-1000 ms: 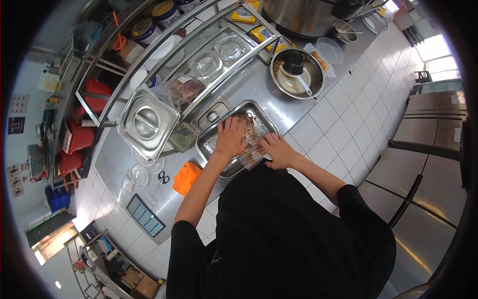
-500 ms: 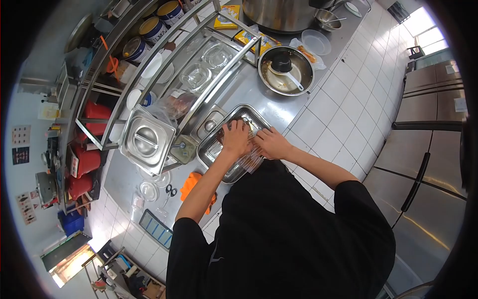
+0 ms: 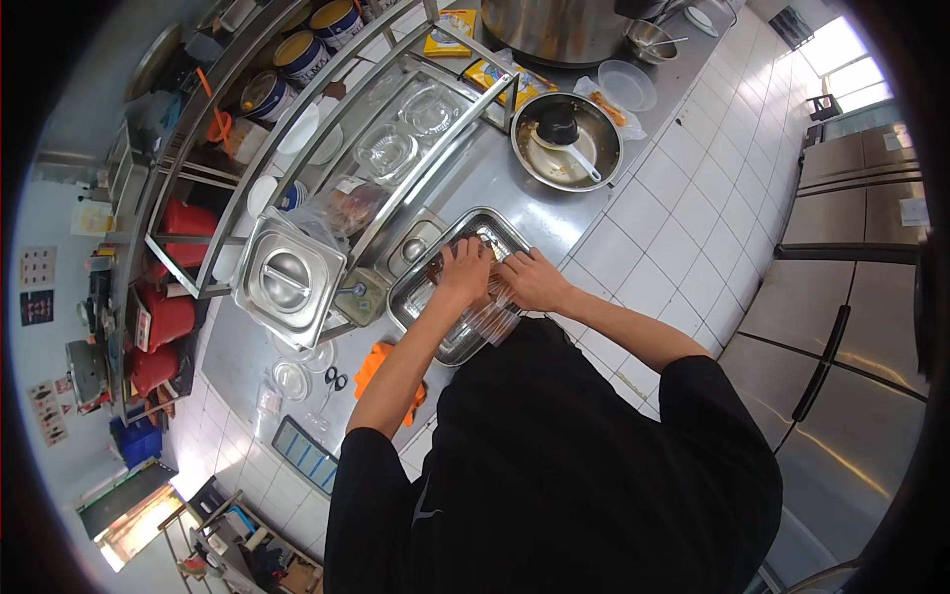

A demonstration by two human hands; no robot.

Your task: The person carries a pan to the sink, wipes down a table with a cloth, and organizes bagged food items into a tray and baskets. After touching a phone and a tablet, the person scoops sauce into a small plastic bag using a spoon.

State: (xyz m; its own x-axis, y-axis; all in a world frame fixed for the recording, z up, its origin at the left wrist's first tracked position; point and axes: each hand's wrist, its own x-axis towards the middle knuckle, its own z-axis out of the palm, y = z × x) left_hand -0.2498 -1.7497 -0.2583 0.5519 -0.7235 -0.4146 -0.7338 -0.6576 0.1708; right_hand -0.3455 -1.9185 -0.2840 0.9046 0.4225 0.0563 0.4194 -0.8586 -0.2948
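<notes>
A steel tray [image 3: 404, 300] rests on the counter close to my body. My left hand [image 3: 465, 274] reaches down into it, fingers bent over something brown that is mostly hidden. Beside it, near the right rim, my right hand [image 3: 534, 281] is closed on a clear plastic bag [image 3: 490, 324]. The bag hangs from between the hands toward my black shirt and looks to have brown contents near the fingers. What exactly lies under the left fingers cannot be made out.
A lidded steel container [image 3: 287, 280] stands left of the tray. Beyond is a pan [image 3: 566, 144] with a ladle. An orange cloth [image 3: 374, 373], scissors [image 3: 335, 378] and plastic lids [image 3: 290, 379] lie at left. A metal rack [image 3: 396, 193] borders the counter.
Both hands stay at the tray and the bag, with only slight finger movement. The whole view has shifted slightly.
</notes>
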